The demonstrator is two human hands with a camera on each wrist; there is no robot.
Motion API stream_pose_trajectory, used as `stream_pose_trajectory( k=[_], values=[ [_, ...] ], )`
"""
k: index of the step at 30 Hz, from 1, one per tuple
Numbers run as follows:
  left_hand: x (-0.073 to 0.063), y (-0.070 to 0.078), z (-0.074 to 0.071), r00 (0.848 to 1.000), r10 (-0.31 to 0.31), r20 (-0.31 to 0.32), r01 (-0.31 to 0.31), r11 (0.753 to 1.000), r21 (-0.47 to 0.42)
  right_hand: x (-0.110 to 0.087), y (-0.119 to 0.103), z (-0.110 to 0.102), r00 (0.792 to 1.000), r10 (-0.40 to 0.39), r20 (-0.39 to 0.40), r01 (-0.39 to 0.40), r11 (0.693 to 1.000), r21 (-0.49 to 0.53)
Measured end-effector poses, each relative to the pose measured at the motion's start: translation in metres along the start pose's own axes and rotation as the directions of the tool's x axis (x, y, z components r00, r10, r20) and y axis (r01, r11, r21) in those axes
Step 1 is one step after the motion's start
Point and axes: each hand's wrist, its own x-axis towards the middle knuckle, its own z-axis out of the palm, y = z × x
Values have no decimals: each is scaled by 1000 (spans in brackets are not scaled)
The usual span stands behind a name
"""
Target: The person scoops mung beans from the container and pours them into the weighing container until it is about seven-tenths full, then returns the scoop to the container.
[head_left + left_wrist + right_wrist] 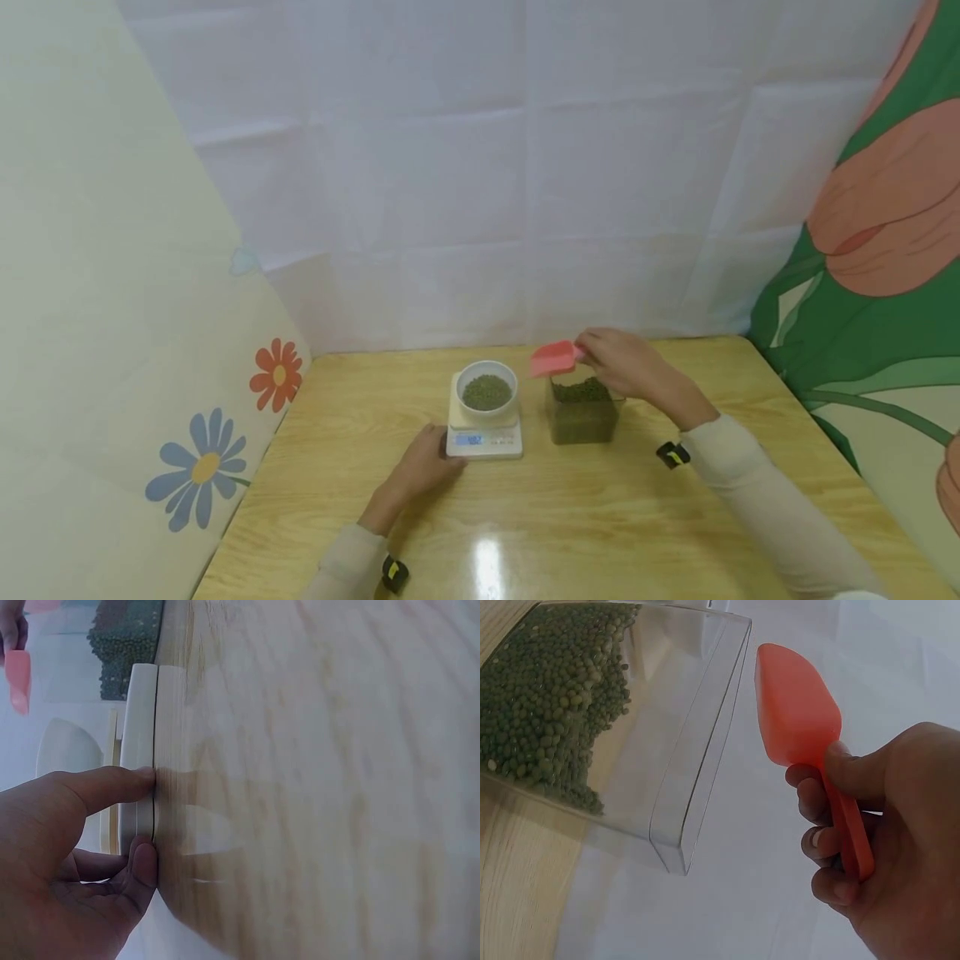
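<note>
In the head view a white kitchen scale [483,446] with a lit display stands on the table, and a white bowl [487,367] part filled with mung beans [486,393] sits on it. My left hand [426,463] holds the scale's front left corner; in the left wrist view its thumb and fingers press the scale's edge [139,712]. My right hand [907,817] grips a red scoop [799,705] by its handle. The scoop is raised above and left of a clear plastic container [583,425] of mung beans [547,705]. No beans show in the scoop.
The wooden table [360,392] meets a white cloth backdrop [420,208] behind. Flower-printed panels stand at the left [150,333] and right [885,250]. A small black wrist device [672,455] appears beside the right forearm.
</note>
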Motion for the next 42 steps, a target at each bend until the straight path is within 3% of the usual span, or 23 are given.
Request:
stream_pose_trajectory(
  k=[18,31,42],
  values=[
    [-1,1,0,1000,-10,-6,10,1000,0,-18,13,-19,1000,25,-5,-25,999,-37],
    [-1,-2,0,1000,-13,3,13,1000,-11,-26,16,-24,998,61,11,-60,997,-41],
    [1,-5,2,1000,-2,5,2,1000,-4,-32,21,-24,999,44,6,-43,997,-68]
  ],
)
